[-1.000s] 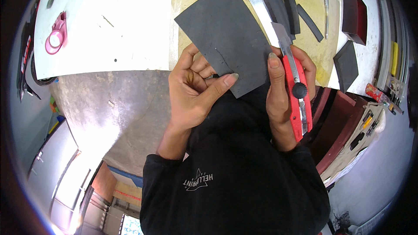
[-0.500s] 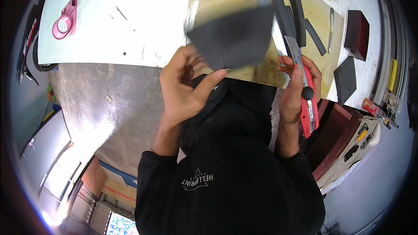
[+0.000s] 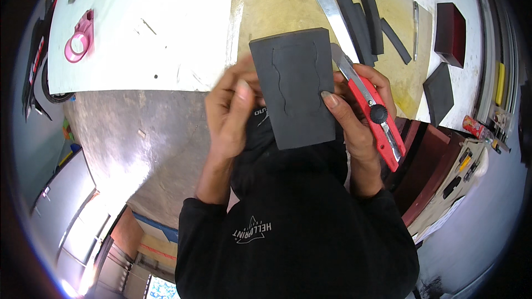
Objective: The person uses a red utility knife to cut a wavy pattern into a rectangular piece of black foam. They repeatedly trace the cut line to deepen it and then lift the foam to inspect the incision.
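Up close, both hands are holding a dark grey rectangular foam slab (image 3: 293,86) above the workbench: left hand (image 3: 230,105) pinching its edge, right hand (image 3: 354,113) also gripping a red utility knife (image 3: 371,113).

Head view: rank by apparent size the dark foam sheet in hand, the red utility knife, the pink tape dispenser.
1. dark foam sheet, held close to the camera, so it looks enlarged
2. red utility knife, long but narrow
3. pink tape dispenser, farther off at the table edge
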Action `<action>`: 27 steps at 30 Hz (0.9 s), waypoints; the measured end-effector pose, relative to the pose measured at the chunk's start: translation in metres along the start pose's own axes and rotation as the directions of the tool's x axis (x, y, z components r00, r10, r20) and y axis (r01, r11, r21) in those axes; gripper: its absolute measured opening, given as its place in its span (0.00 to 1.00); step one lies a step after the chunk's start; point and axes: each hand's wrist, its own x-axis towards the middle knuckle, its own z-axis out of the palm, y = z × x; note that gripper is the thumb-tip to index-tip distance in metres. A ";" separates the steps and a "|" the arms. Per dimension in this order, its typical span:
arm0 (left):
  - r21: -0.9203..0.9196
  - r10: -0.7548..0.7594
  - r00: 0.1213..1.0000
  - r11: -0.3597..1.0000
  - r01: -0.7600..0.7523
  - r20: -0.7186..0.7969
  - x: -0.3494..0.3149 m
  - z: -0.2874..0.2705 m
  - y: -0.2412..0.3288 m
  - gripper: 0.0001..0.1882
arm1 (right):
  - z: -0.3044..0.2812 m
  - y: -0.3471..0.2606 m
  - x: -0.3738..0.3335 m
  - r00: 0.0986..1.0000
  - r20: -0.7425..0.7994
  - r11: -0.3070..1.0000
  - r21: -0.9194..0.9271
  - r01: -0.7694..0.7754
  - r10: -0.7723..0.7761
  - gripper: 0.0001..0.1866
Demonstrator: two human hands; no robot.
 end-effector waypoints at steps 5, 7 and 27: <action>0.012 -0.078 0.992 0.997 0.077 0.095 -0.008 0.015 0.011 0.19 | 0.000 0.009 0.006 0.999 0.035 0.992 -0.122 0.008 -0.003 0.30; -0.013 -0.096 0.991 0.995 0.097 0.098 -0.008 0.013 0.008 0.17 | -0.001 0.010 0.009 0.996 0.073 0.994 -0.101 -0.039 0.047 0.31; -0.149 -0.169 0.979 0.971 0.186 0.116 -0.007 0.005 0.002 0.14 | 0.002 0.029 0.008 0.988 0.104 0.934 0.330 -0.140 0.111 0.34</action>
